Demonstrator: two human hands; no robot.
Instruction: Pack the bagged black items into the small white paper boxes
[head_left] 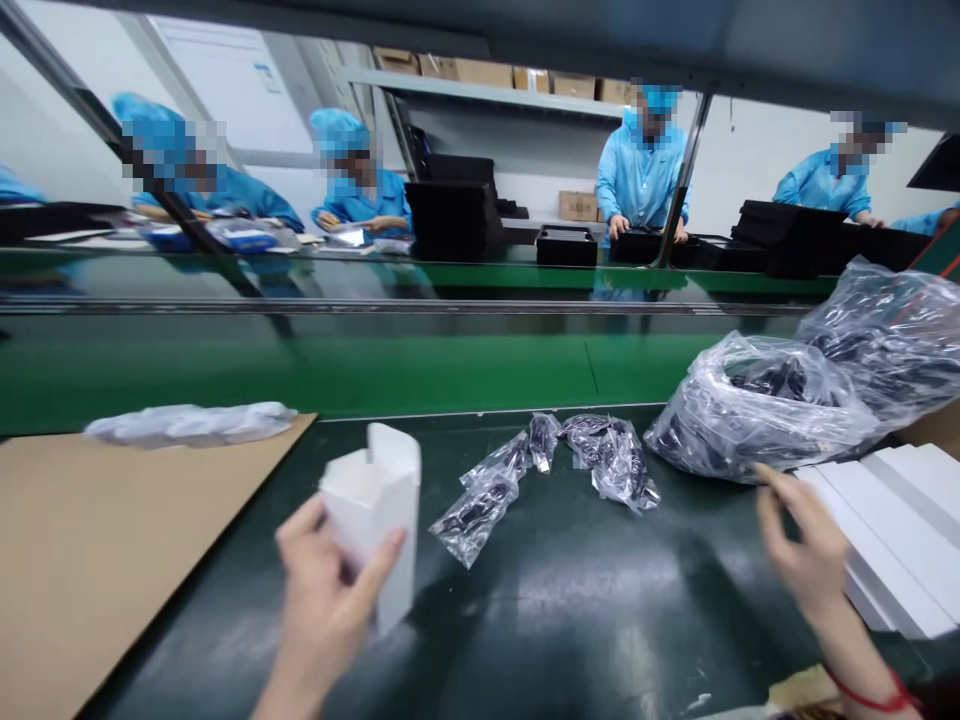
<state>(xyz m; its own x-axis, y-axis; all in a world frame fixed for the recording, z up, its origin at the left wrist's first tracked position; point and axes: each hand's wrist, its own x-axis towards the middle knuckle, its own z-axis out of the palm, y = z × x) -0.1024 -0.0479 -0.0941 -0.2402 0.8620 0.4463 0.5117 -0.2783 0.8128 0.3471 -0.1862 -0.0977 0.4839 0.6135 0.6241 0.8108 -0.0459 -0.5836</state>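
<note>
My left hand [330,580] is closed around a small white cardboard box [386,540], held upright over the dark green table with its top flap standing up. My right hand [806,545] is raised at the right with its fingers apart, and nothing shows in it. It is between the large clear plastic bag [712,430] of dark items and the flat white boxes [892,530]. Several small clear bags with dark, cable-like contents [480,505] lie on the table between my hands; their exact kind is hard to make out.
A brown cardboard sheet [135,530] covers the left side, with a strip of white wrapped items [191,425] on its far edge. Beyond the green conveyor belt [450,365], several people in blue work clothes handle things near black trays [566,246]. An overhead shelf [525,35] crosses the top.
</note>
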